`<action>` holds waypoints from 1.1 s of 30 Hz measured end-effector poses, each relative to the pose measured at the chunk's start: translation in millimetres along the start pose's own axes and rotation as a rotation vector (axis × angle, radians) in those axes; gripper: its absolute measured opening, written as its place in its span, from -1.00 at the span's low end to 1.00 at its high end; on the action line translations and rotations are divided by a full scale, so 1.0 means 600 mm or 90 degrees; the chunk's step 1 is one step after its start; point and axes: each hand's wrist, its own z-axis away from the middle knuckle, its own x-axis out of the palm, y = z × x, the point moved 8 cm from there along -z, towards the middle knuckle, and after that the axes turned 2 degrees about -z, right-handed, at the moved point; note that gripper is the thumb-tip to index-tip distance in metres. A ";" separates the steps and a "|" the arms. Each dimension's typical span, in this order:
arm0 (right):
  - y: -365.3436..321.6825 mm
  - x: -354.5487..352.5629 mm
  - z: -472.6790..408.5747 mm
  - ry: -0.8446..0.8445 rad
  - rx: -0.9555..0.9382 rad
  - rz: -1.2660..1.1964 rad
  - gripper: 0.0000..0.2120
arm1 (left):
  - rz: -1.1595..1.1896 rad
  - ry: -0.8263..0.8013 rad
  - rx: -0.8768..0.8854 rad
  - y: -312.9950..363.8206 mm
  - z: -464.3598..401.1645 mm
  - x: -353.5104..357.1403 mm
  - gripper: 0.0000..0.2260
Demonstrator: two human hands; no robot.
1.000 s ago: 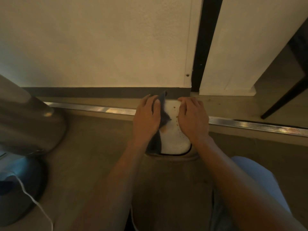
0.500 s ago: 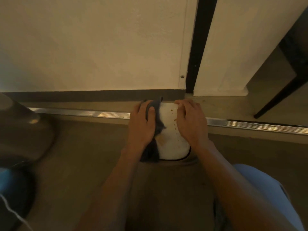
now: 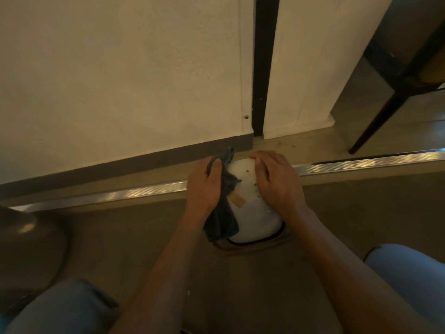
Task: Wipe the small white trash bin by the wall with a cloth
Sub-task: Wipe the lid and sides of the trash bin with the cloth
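Since 1 s ago both hands stay on the bin, but the view tilted: wall and metal floor strip now slant, the steel object at 9 o'clock slid mostly out of frame, and both knees came in at the bottom. Left hand (image 3: 204, 186) looks a bit further toward the wall side.

The bin (image 3: 250, 208) is at center, slightly toward 3 o'clock, on the floor between the metal strip (image 3: 361, 163) and the person, near the wall baseboard (image 3: 144, 157). Its white lid has brown spots near 12 o'clock and a tan patch on the left part.

Left hand presses the dark cloth (image 3: 222, 218) on the left flank of the bin, fingers curled over the cloth top, thumb pinching it. Cloth tail hangs toward 6 o'clock. Right hand (image 3: 277, 182) lies on the right flank w/ fingers bent over the far edge, steadying it.

Handling, as I judge: bin is small, prob. light plastic, stiff but smooth, so it can slide or tip when rubbed. Better to hold it at the flank or far rim, as the right hand does. Cloth is soft, limp; bunch it in the palm for pressure.
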 end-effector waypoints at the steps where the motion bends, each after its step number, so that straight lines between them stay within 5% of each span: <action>1: 0.001 0.000 0.000 0.004 0.004 0.003 -0.71 | 0.055 0.008 -0.023 -0.002 0.008 -0.004 -0.74; 4: 0.004 0.000 0.001 0.012 0.011 0.006 -0.69 | 0.189 0.038 -0.060 -0.017 0.061 -0.004 -0.75; 10: 0.002 0.000 0.002 0.014 0.005 0.020 -0.65 | 0.234 0.053 -0.117 -0.065 0.156 0.013 -0.43; 16: 0.000 -0.003 0.000 0.033 0.023 0.016 -0.64 | 0.277 -0.078 -0.182 -0.047 0.005 0.016 -0.76; 22: -0.004 -0.003 0.001 0.064 0.060 0.060 -0.73 | 0.357 -0.068 -0.157 -0.050 0.051 0.017 -0.62; 26: -0.003 -0.003 0.003 0.063 0.054 0.071 -0.74 | 0.242 -0.019 -0.056 -0.085 0.169 0.026 -0.45; 33: -0.006 -0.007 0.002 0.068 0.048 0.055 -0.69 | 0.306 -0.059 -0.073 -0.071 0.094 0.014 -0.55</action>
